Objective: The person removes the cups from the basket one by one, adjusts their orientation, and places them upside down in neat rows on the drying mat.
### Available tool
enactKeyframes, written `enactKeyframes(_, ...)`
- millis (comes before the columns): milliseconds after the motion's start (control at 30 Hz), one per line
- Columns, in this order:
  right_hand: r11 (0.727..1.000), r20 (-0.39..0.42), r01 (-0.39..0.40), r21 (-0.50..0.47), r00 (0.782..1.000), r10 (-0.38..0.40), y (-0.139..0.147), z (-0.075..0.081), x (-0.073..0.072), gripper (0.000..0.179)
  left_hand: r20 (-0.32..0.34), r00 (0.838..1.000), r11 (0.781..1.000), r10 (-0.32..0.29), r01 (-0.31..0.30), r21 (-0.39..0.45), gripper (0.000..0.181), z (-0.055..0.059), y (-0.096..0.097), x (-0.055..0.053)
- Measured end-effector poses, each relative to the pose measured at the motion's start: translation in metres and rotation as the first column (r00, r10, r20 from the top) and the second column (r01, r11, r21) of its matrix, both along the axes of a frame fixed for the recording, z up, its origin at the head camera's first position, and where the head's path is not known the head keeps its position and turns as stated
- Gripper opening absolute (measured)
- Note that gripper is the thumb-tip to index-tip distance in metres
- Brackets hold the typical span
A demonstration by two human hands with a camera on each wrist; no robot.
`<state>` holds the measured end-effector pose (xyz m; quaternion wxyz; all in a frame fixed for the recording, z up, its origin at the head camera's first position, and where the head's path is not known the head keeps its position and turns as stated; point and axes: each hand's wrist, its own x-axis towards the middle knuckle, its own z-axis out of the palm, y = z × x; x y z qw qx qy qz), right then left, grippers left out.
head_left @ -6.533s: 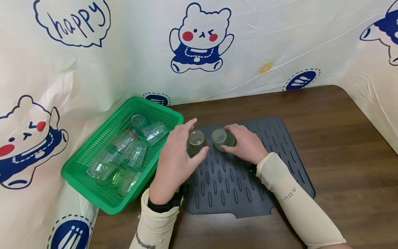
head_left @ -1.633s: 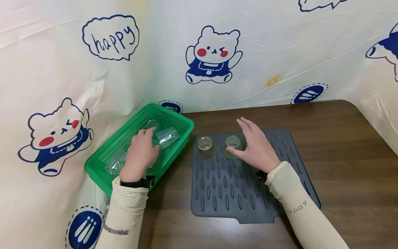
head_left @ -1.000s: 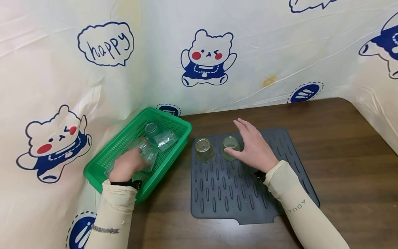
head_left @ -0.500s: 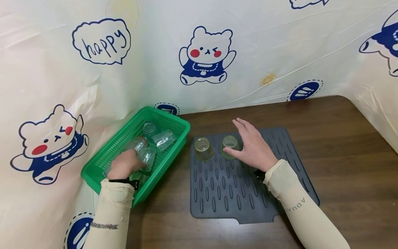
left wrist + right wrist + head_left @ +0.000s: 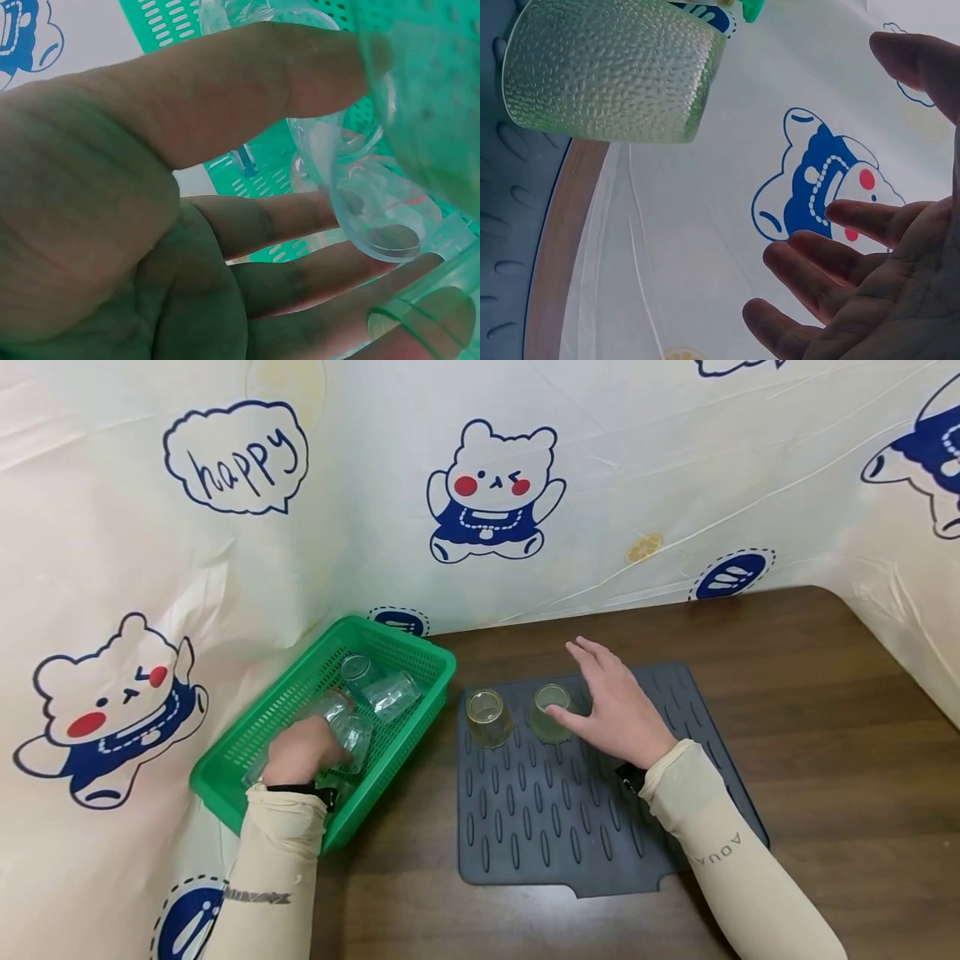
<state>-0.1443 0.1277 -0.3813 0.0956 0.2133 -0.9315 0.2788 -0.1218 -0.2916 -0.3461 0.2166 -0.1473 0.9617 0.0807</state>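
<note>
My left hand [image 5: 303,750] reaches down into a green basket [image 5: 399,750] of glasses. In the left wrist view its thumb and fingers [image 5: 259,223] lie fairly straight and spread around a clear glass [image 5: 341,206]. The thumb tip meets a green-tinted glass [image 5: 435,112]; whether the fingers press on any glass is hard to make out. My right hand [image 5: 621,714], fingers loosely extended, hovers just right of a green pebbled glass [image 5: 550,714] and holds nothing. That glass and a yellowish glass [image 5: 489,720] stand bottom up, side by side on a dark grey mat [image 5: 555,827].
Several clear glasses lie jumbled in the basket, among them one tipped glass [image 5: 392,696] near the far end. The mat rests on a brown wooden table [image 5: 847,710]. White patterned sheeting [image 5: 360,485] closes off the back and sides.
Both hands have left the two glasses on the mat since the earliest frame. The left hand went into the basket and lowered among the glasses; lately it barely moves. The right drew slightly away.
</note>
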Motion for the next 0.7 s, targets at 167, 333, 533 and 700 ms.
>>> enactKeyframes(167,1.000,-0.018,-0.005,-0.010,1.000,0.005,0.002,0.003,0.001,0.088,0.004,1.000,1.000,-0.023,0.023,-0.007,0.035,0.000,0.001,-0.001)
enactKeyframes(333,1.000,-0.041,-0.015,-0.028,0.999,0.013,0.004,0.005,0.005,0.084,-0.004,1.000,1.000,-0.007,0.007,-0.022,0.052,-0.003,0.000,0.005)
enactKeyframes(533,0.998,-0.069,-0.038,-0.046,0.997,0.035,0.007,0.008,0.007,0.080,-0.031,0.999,0.999,0.031,-0.031,0.009,0.062,-0.013,-0.001,0.012)
enactKeyframes(700,0.997,-0.090,-0.043,-0.069,0.995,0.036,0.009,0.013,0.009,0.077,-0.106,0.994,1.000,-0.010,0.011,0.009,0.064,-0.014,-0.001,0.011)
